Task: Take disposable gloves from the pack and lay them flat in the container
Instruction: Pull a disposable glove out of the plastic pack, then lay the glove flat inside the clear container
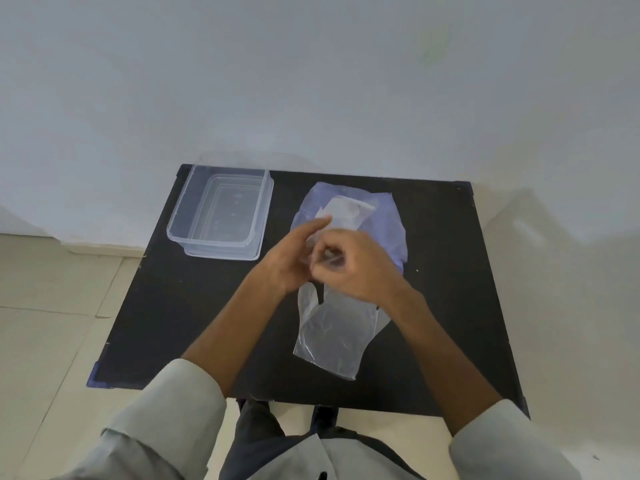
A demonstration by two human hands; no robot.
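Note:
A clear disposable glove (334, 336) hangs from both my hands over the black table (173, 306), its cuff end trailing toward me. My right hand (353, 265) is closed on the glove's upper end. My left hand (294, 258) touches the same spot, its forefinger stretched out. Behind my hands lies the bluish plastic pack (388, 223) with a folded white stack of gloves (349, 211) on it. The clear rectangular container (221, 213) stands at the table's far left corner with nothing visible inside.
A white wall rises right behind the table. Pale floor tiles (52, 306) lie to the left. The table's near edge (311, 400) is just in front of my body.

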